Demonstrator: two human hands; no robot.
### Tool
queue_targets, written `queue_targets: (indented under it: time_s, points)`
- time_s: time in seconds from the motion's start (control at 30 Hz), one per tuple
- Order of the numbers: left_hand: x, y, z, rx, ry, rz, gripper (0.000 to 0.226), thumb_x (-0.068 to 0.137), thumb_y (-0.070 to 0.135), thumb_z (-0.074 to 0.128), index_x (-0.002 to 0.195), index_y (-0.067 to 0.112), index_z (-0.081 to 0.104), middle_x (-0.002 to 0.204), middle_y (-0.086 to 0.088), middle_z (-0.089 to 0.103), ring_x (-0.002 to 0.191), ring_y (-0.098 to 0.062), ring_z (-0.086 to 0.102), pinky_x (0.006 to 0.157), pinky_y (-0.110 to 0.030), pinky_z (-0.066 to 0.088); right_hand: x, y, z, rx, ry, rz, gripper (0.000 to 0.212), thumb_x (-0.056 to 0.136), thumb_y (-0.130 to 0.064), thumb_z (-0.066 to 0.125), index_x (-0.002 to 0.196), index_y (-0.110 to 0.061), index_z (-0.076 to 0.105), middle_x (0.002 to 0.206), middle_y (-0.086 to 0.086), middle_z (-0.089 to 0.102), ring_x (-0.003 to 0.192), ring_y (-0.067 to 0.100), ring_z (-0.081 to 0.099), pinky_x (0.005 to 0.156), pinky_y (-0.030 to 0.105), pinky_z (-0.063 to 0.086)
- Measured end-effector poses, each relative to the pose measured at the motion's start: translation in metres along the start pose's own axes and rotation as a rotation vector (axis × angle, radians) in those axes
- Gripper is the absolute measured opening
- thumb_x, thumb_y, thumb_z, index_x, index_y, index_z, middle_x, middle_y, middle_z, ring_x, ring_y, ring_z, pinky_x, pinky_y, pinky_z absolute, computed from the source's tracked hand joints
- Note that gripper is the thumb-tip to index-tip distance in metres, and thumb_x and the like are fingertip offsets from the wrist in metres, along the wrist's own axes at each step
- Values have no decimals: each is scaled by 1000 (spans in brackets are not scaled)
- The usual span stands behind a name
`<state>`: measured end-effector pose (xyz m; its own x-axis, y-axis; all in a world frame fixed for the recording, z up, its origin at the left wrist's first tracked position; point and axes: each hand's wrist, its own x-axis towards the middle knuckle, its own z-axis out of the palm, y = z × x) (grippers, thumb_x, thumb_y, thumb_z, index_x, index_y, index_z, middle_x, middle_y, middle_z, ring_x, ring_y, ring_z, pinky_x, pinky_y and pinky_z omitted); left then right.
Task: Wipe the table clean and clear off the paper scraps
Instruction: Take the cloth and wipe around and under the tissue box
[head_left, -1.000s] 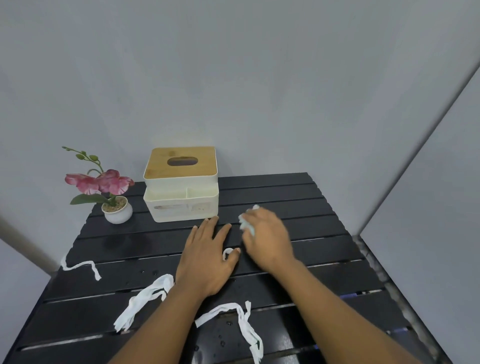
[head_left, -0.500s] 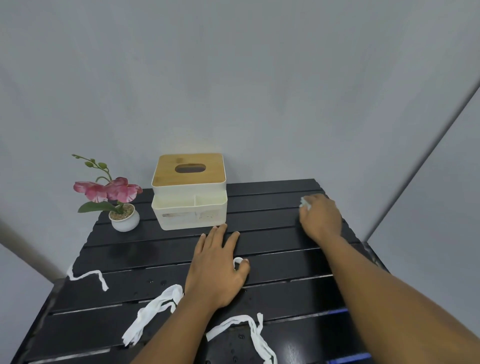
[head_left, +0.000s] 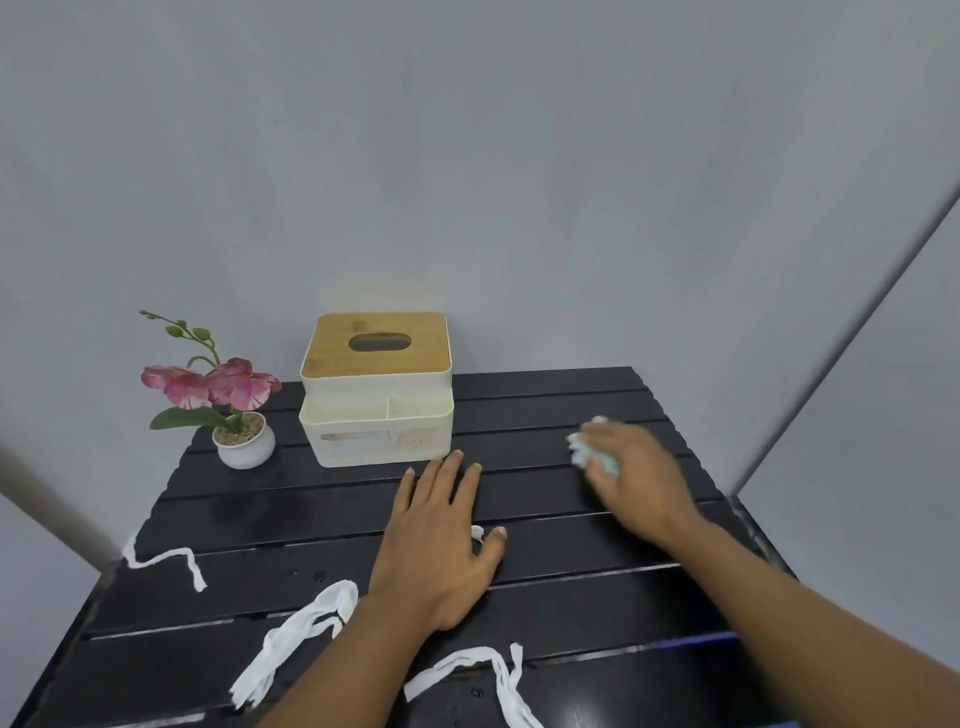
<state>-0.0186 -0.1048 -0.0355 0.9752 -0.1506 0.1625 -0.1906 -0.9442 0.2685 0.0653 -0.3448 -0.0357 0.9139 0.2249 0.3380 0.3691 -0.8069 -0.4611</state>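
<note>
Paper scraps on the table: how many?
4 visible: far-left edge, beside the left wrist, front centre, and a bit under the left hand thumb. More may be hidden beneath the arms.

Two hands: left hand (head_left: 439, 540), right hand (head_left: 636, 475). One wad of tissue (head_left: 592, 457). One black slatted table (head_left: 545, 410). Paper scraps: three long strips (head_left: 166, 558) (head_left: 296, 639) (head_left: 483, 670), one small bit (head_left: 477, 532). One tissue box (head_left: 376, 389). One potted flower (head_left: 228, 405).
</note>
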Motion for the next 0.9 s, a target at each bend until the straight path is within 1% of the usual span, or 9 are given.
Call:
queue_targets:
  time_s: [0.1, 0.2, 0.37, 0.47, 0.53, 0.6, 0.67, 0.77, 0.9]
  points:
    - [0, 0, 0, -4, -15, -21, 73, 85, 63, 14, 151, 31, 11, 161, 4, 1, 146, -12, -5, 119, -36, -6, 33, 40, -9, -121, 134, 297, 27, 89, -23, 55, 111, -17, 70, 122, 6, 63, 111, 29, 55, 85, 32, 43]
    - [3, -1, 1, 7, -24, -25, 71, 88, 63, 18, 151, 32, 11, 161, 5, 2, 146, -12, -4, 119, -37, -4, 66, 39, 7, -177, 109, 345, 31, 91, -22, 50, 113, -10, 68, 122, 14, 61, 107, 36, 53, 87, 41, 47]
    - [3, -1, 2, 4, -19, -39, 72, 85, 63, 18, 150, 32, 17, 160, 6, 6, 146, -12, 1, 119, -37, -2, 80, -23, 45, -147, -7, 135, 31, 90, -22, 49, 116, -13, 65, 118, 10, 63, 104, 33, 53, 83, 40, 45]
    - [3, 0, 2, -5, -17, -39, 75, 82, 64, 16, 150, 32, 18, 160, 5, 8, 146, -12, 2, 119, -37, -2, 54, -52, 52, -54, -78, -48, 33, 89, -24, 51, 119, -21, 65, 125, 0, 62, 114, 24, 52, 93, 37, 45]
    - [4, -1, 2, -5, -23, -38, 76, 81, 64, 15, 150, 31, 18, 160, 5, 8, 146, -12, 2, 119, -37, -2, 32, -61, 48, 29, -144, -126, 33, 90, -27, 53, 121, -27, 64, 129, -7, 61, 121, 14, 48, 100, 30, 39]
    - [5, -1, 1, 2, -22, -35, 77, 80, 65, 16, 149, 31, 21, 160, 4, 11, 145, -13, 6, 119, -36, 0, 17, -57, 39, 90, -187, -161, 31, 89, -28, 55, 119, -31, 65, 126, -13, 61, 122, 6, 47, 99, 22, 35]
    - [7, -3, -1, 8, -12, -19, 75, 81, 66, 21, 148, 31, 25, 158, 4, 16, 144, -14, 12, 118, -35, 5, 16, -39, 29, 87, -104, -98, 27, 88, -27, 59, 114, -30, 68, 121, -13, 64, 120, 7, 50, 96, 20, 35]
    - [15, -7, -1, -23, -11, 41, 69, 86, 64, 32, 147, 32, 25, 158, 9, 16, 142, -14, 13, 117, -32, 9, 33, 3, 13, -30, 98, 136, 25, 87, -21, 60, 108, -22, 71, 117, -1, 67, 112, 23, 57, 87, 27, 40]
    - [24, -11, 5, -75, -31, 88, 69, 89, 62, 33, 149, 32, 22, 159, 14, 9, 145, -10, 5, 118, -31, 7, 74, 33, 13, -169, 146, 316, 29, 91, -20, 50, 110, -8, 69, 122, 15, 58, 106, 37, 52, 86, 40, 44]
